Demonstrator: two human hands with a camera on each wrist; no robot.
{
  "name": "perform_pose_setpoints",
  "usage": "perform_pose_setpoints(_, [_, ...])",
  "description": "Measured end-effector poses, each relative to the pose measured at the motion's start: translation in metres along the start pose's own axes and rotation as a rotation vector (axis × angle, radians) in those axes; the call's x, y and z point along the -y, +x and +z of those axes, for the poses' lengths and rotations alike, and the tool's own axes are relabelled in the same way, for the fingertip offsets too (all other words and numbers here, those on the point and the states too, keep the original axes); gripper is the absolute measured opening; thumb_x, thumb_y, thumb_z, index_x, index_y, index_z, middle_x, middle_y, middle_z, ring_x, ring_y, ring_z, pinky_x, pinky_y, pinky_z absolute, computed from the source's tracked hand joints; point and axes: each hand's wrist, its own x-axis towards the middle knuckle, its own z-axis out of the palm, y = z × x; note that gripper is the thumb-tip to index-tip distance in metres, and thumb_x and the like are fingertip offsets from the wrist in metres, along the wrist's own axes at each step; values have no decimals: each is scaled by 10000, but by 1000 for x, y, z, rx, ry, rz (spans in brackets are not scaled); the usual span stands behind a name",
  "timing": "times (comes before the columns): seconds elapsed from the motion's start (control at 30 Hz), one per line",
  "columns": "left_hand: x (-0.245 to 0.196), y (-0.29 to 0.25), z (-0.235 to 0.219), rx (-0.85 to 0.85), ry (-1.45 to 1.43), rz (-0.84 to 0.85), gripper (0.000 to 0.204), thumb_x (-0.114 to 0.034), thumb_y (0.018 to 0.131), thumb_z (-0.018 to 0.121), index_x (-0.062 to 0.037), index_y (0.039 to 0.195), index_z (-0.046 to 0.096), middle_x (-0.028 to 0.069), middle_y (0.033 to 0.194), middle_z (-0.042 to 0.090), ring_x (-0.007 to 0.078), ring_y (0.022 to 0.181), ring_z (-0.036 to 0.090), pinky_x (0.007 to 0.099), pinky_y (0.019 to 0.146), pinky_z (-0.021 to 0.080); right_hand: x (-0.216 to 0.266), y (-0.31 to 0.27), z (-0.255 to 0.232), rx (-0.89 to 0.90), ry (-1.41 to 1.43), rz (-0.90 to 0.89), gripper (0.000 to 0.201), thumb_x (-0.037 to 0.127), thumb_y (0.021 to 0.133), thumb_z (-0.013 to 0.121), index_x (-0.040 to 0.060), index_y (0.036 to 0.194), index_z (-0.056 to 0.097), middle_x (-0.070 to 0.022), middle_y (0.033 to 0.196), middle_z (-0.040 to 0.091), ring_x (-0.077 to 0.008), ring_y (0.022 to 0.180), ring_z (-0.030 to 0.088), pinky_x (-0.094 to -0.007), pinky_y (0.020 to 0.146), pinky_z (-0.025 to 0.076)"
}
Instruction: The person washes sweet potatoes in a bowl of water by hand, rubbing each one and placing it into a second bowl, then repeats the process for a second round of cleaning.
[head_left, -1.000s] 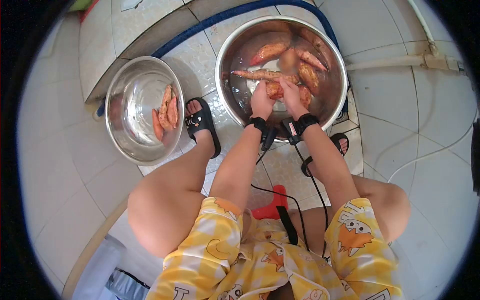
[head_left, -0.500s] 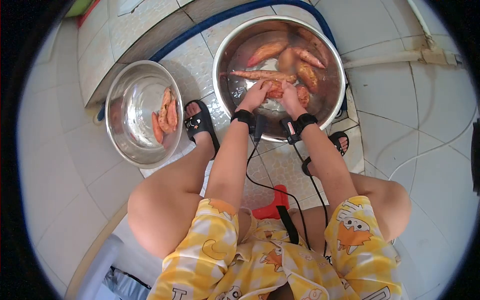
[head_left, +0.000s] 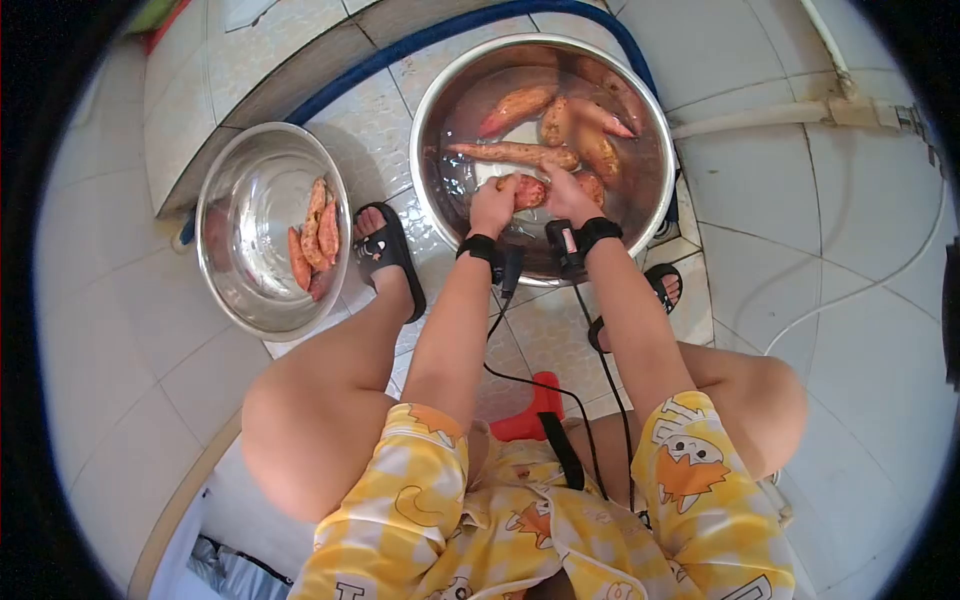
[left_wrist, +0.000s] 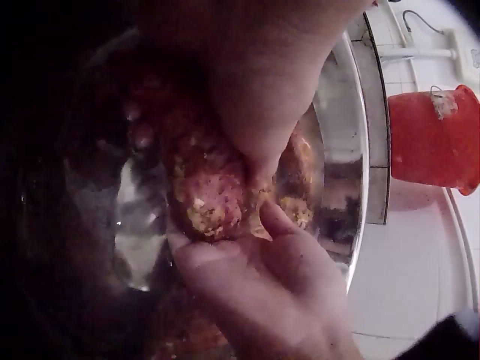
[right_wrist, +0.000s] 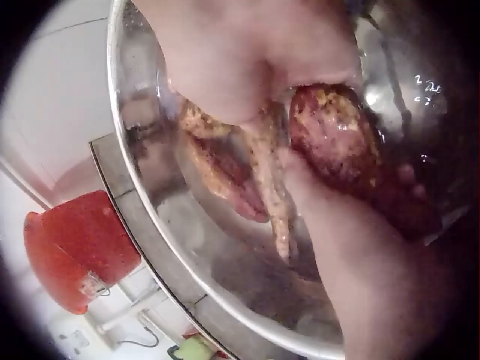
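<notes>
A reddish sweet potato with pale scuffed patches lies across between both hands over the large steel basin. My left hand grips it, thumb along the near side; some of the fingers are hidden beneath. At its other end, my right hand touches the tip with extended fingers, the thumb apart from the skin in the left wrist view. Several more sweet potatoes lie in the cloudy water, among them a long thin one just beyond the hands and a stout one farther back.
A smaller steel basin at the left holds several sweet potatoes. A blue hose curves behind the large basin. Black cables hang from both wrists. In the left wrist view, a red bucket stands beyond the rim.
The left hand first shifts left, then returns along the sweet potato, which now shows its right end. The right hand's fingers have slid to that end. The head view has shifted slightly.
</notes>
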Motion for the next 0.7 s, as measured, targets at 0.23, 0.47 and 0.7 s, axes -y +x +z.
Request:
perform_pose_setpoints(0.23, [23,19,22,-128,-131,-1,534,-378,910,257,57,974,559,247,935,586,391,865,557,415,768,415,11,-12,0,-134,-571,-219,291,228,853,456,5,1004,565,-101,985,594,-182,870,571,-288,772,442])
perform_pose_setpoints(0.47, [63,59,72,-93,-542,-38,467,-358,917,249,16,990,520,110,783,569,190,624,553,313,545,467,21,-51,43,60,-295,-208,226,164,814,475,-10,871,606,-106,831,635,-182,744,619,-229,609,480])
perform_pose_setpoints(0.7, [4,8,21,-3,-679,-230,476,-355,914,281,28,930,562,105,765,580,180,575,560,313,472,450,10,-24,14,-492,-1117,-395,359,263,789,473,-59,921,562,-178,880,611,-225,809,602,-292,649,466])
